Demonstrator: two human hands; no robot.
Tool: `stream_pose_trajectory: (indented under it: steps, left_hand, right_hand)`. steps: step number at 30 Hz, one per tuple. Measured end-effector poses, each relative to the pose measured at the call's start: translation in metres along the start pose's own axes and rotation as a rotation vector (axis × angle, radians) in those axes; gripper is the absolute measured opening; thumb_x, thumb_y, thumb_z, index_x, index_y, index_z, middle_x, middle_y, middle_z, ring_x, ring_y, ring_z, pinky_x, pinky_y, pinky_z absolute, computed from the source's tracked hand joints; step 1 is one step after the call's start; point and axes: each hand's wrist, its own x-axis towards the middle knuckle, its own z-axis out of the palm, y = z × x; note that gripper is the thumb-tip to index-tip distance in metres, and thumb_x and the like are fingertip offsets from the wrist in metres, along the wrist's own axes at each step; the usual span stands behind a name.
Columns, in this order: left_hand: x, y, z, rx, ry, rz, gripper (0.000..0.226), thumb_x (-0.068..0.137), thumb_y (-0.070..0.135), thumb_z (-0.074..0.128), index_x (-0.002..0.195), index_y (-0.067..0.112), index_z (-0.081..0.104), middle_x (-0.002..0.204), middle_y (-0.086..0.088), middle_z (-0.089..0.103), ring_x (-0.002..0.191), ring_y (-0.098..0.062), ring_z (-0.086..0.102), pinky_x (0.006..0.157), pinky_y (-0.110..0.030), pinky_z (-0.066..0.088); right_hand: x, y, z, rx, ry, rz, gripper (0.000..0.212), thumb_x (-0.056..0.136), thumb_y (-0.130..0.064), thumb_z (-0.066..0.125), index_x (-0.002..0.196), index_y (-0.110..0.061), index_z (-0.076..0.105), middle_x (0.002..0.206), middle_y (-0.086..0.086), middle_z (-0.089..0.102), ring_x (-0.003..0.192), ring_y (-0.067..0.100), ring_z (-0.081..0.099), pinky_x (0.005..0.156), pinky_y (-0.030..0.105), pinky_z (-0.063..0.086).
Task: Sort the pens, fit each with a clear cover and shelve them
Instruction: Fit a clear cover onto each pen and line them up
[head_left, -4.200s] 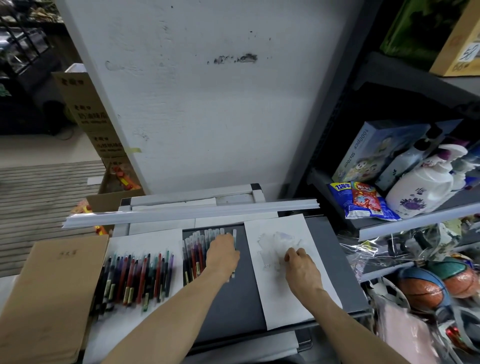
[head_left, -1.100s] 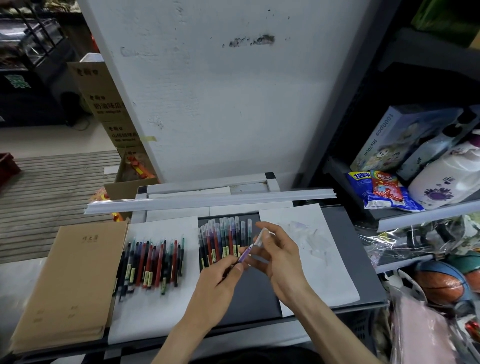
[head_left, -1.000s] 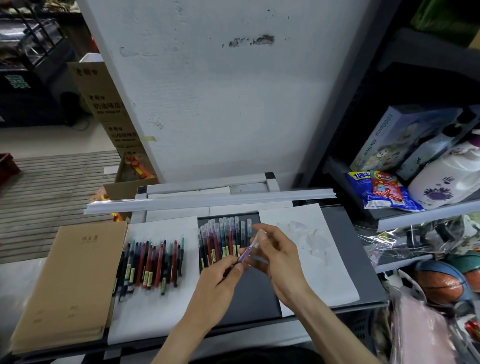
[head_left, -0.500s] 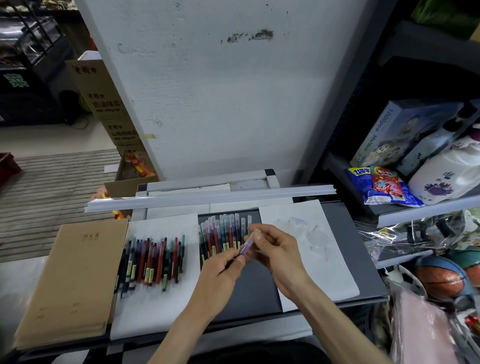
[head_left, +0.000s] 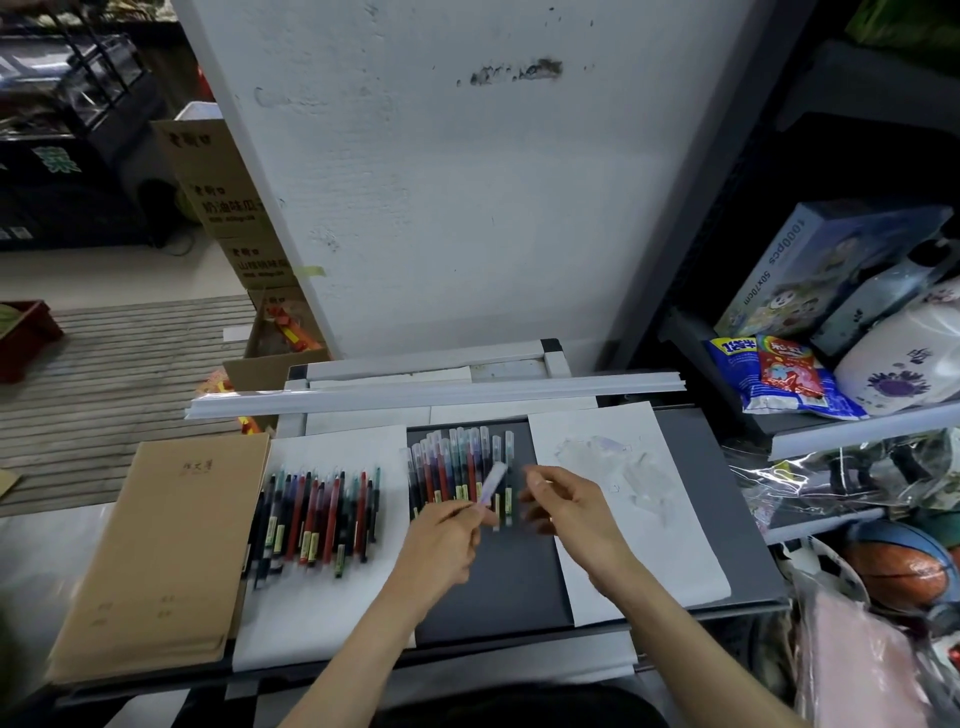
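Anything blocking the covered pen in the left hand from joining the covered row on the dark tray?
Nothing visible. The left hand holds the purple pen tilted over the right end of the covered row; the right hand is beside it, apart.

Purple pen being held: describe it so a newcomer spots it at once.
Start at the dark grey panel between two white sheets, where a row of covered pens lies. Over the row's right end, the left hand pinches one purple pen, the only one lifted and tilted.
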Motion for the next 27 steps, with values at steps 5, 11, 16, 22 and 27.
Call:
stream_pose_trajectory:
  steps: [5,11,16,22,27]
  left_hand:
    - [0.035,-0.022,-0.04,0.319,0.36,0.02,0.029,0.1,0.008,0.049,0.082,0.009,0.072,0.074,-0.004,0.068,0.063,-0.024,0.061,0.065,-0.034,0.051]
    - [0.061,-0.036,-0.064,0.66,0.509,0.015,0.031,0.093,0.01,0.06,0.062,0.01,0.059,0.058,-0.005,0.061,0.056,-0.021,0.056,0.053,-0.029,0.038]
    - [0.072,-0.028,-0.06,0.658,0.48,0.023,0.016,0.095,0.023,0.073,0.105,0.01,0.075,0.085,-0.008,0.075,0.067,-0.017,0.062,0.069,-0.024,0.043]
    - [0.08,-0.028,-0.054,0.702,0.495,0.048,0.03,0.093,0.02,0.076,0.067,0.013,0.062,0.057,0.0,0.06,0.049,-0.012,0.051,0.053,-0.025,0.037]
    - [0.078,-0.031,-0.056,0.632,0.501,0.098,0.041,0.092,0.025,0.079,0.126,0.005,0.067,0.106,-0.013,0.076,0.079,-0.02,0.064,0.083,-0.033,0.053]
  right_hand:
    - [0.006,0.043,-0.046,-1.038,0.275,-0.036,0.034,0.097,-0.03,0.057,0.129,-0.025,0.063,0.132,-0.002,0.056,0.116,0.022,0.058,0.094,0.039,0.051]
    - [0.009,0.067,-0.076,-1.183,0.362,-0.029,0.043,0.089,-0.019,0.065,0.132,-0.018,0.062,0.132,0.007,0.056,0.113,0.031,0.058,0.089,0.044,0.053]
    - [0.01,0.069,-0.078,-1.148,0.305,0.016,0.042,0.095,-0.017,0.057,0.137,-0.018,0.055,0.134,0.006,0.049,0.115,0.029,0.054,0.084,0.041,0.057]
    - [0.019,0.077,-0.084,-1.085,0.33,-0.006,0.033,0.095,-0.002,0.054,0.125,-0.01,0.066,0.135,0.009,0.048,0.112,0.03,0.057,0.076,0.039,0.057]
    - [0.025,0.076,-0.092,-1.105,0.333,-0.008,0.042,0.092,0.008,0.048,0.127,-0.01,0.065,0.13,0.008,0.05,0.1,0.029,0.061,0.068,0.034,0.052]
